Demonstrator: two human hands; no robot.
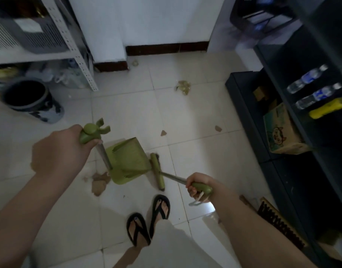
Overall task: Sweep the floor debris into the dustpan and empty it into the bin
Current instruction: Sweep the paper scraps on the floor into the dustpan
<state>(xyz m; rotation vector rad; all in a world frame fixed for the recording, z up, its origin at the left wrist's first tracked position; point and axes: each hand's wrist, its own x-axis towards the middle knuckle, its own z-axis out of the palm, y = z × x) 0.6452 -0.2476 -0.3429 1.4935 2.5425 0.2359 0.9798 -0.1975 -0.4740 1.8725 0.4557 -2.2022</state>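
Pale tiled floor (pixel 195 117) — scattered debris (pixel 182 87), dark shelving (pixel 293 78)

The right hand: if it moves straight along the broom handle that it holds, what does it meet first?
The right hand points along the broom handle toward the broom head, so it would probably meet that first. The dustpan lies just behind it; depth is unclear.

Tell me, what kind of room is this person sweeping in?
Probably a storeroom or utility corner of a home or small shop. A metal rack holds a grey appliance, dark shelves carry water bottles and a cardboard box, and the tiled floor is bare.
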